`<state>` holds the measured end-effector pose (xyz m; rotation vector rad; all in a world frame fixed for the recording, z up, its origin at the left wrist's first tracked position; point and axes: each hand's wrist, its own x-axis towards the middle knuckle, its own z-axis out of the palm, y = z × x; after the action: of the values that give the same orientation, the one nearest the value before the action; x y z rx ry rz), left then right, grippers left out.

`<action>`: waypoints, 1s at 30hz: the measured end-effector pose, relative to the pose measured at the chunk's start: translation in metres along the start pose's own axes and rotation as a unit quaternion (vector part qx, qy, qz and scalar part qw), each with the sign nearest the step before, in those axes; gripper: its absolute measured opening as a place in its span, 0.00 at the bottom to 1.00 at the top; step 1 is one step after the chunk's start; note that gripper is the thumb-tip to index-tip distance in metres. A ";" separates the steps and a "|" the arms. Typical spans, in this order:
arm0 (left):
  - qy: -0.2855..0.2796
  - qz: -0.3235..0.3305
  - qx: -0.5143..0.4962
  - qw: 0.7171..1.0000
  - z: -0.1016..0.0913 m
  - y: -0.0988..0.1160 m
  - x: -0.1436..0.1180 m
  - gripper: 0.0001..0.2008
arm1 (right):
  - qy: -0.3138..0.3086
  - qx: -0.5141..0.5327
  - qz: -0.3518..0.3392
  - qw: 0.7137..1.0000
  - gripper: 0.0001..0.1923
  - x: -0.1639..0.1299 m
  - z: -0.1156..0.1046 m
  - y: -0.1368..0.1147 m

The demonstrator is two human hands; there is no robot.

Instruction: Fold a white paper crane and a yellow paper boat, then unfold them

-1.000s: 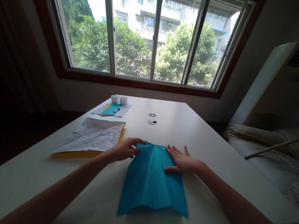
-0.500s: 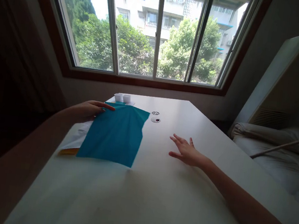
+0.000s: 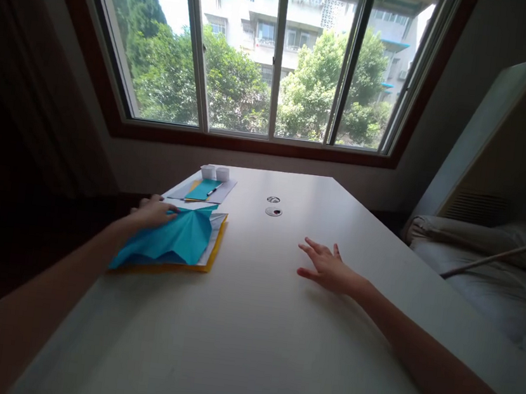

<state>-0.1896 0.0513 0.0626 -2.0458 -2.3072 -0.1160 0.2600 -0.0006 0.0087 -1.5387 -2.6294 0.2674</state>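
Note:
A creased blue sheet of paper (image 3: 176, 237) lies over a stack at the table's left side, its far right corner raised. Beneath it show a white sheet (image 3: 217, 224) and a yellow sheet (image 3: 216, 254) along the right edge. My left hand (image 3: 153, 212) is closed on the far left part of the blue sheet; the sheet and hand partly hide the fingertips. Over the right half of the table, my right hand (image 3: 324, 265) is open, fingers spread, holding nothing.
Two small white cups (image 3: 215, 173) stand at the far left of the white table (image 3: 246, 335). Near them, a pen (image 3: 214, 190) rests on smaller blue paper (image 3: 202, 189). Two round stickers or marks (image 3: 273, 212) are mid-table. A cushioned seat (image 3: 466, 260) is at right.
My left hand has moved left and toward me with the blue sheet, which was held up flat and now rests folded over the stack. My right hand has stayed nearly still.

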 end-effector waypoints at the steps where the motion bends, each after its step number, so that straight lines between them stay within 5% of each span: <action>1: -0.011 0.030 -0.001 1.000 0.003 0.008 -0.003 0.21 | 0.000 0.000 0.001 1.000 0.40 0.000 0.000 0.000; 4: -0.110 0.215 -0.028 0.970 0.011 0.032 -0.018 0.22 | 0.008 0.000 0.002 1.000 0.41 0.001 0.001 0.000; 5: -0.146 0.231 -0.046 0.961 0.014 0.039 -0.024 0.23 | 0.010 -0.001 0.002 1.000 0.40 0.001 0.001 -0.001; 8: -0.194 0.188 -0.054 0.961 0.024 0.056 -0.036 0.27 | 0.012 -0.006 0.004 1.000 0.40 0.000 0.000 -0.001; 17: -0.166 0.119 -0.022 0.979 0.047 0.072 -0.043 0.47 | 0.023 0.005 -0.003 1.000 0.40 0.001 0.001 0.002; 30: -0.167 0.109 -0.028 0.979 0.048 0.067 -0.035 0.44 | 0.043 -0.005 0.001 0.999 0.37 0.001 -0.001 0.000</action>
<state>-0.1189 0.0291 0.0134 -2.4995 -2.2475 0.1888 0.2595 0.0006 0.0100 -1.5208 -2.5679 0.1846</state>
